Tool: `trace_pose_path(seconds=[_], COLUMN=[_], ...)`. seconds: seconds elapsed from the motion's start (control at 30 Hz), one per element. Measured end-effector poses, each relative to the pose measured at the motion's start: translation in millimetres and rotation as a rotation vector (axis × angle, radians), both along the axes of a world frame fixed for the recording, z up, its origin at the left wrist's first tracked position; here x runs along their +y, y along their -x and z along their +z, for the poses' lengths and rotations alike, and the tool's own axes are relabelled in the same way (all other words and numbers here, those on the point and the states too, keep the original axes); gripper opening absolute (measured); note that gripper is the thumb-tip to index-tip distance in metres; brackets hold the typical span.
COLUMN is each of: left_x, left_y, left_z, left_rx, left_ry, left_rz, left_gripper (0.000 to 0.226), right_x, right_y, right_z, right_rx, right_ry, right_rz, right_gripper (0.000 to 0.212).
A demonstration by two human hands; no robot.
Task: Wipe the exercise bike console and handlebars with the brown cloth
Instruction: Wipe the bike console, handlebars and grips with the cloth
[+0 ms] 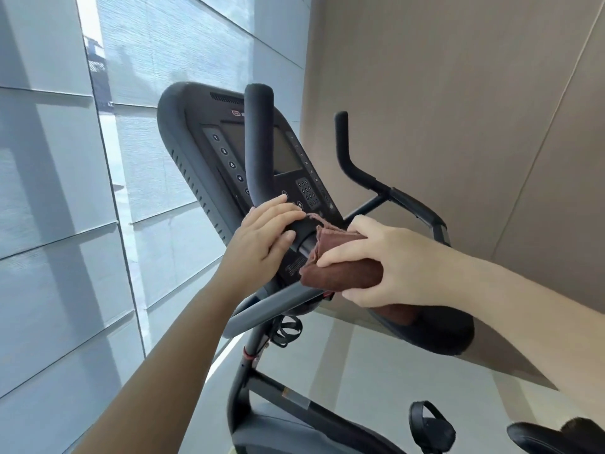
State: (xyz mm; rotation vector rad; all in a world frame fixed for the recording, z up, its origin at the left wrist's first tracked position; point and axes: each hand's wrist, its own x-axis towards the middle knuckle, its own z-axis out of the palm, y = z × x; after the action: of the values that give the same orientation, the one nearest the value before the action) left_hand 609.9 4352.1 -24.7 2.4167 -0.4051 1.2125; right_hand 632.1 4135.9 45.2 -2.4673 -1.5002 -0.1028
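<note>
The exercise bike's dark console (203, 149) tilts up at centre, its screen and number buttons facing me. A black handlebar (258, 139) rises in front of it, and a second handlebar (347, 158) curves up to the right. My left hand (262, 237) grips the base of the near handlebar, fingers wrapped over it. My right hand (386, 260) holds the folded brown cloth (340, 267), wrapped around the bar just below the console and right of my left hand. Part of the cloth is hidden under my palm.
A tall window with a translucent blind (65, 191) fills the left side. A beige wall (458, 109) stands behind the bike. Below are the bike's frame (248, 365), a pedal with strap (429, 424) and the saddle's edge (556, 437) at bottom right.
</note>
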Motion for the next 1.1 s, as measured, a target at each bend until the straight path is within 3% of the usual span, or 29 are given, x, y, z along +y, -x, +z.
trace_pose_path(seconds=[0.13,0.3,0.5,0.9,1.03,1.1], left_x=[0.4,-10.0,-44.2,-68.2,-71.1,-71.1], left_y=[-1.1,-1.0,-2.1,2.1,2.9,3.6], left_z=[-1.8,-4.5,-18.9,-22.9,-22.4,-22.2], left_rx=[-0.025,-0.057,-0.127,-0.061,-0.057,-0.061], left_ry=[0.011,0.118,0.047,0.025,0.022,0.017], left_rz=[-0.001,0.033,0.269,0.197,0.213,0.219], left_gripper=[0.032,0.035,0.047,0.040,0.040,0.039], right_x=[-13.2,-29.6,-28.2,-134.2,-98.5,-69.1], right_y=[-2.7,-25.2,-35.3,-48.6,-55.4,-51.0], right_z=[4.4,-5.5,-33.1,-50.4,-32.1,-29.5], right_rx=[0.064,0.147,0.178,0.146,0.117,0.135], right_ry=[-0.046,-0.450,-0.418,-0.263,-0.518,-0.497], right_rz=[0.009,-0.083,-0.069,-0.051,0.019,0.071], right_gripper=[0.039,0.045,0.039,0.053,0.051,0.045])
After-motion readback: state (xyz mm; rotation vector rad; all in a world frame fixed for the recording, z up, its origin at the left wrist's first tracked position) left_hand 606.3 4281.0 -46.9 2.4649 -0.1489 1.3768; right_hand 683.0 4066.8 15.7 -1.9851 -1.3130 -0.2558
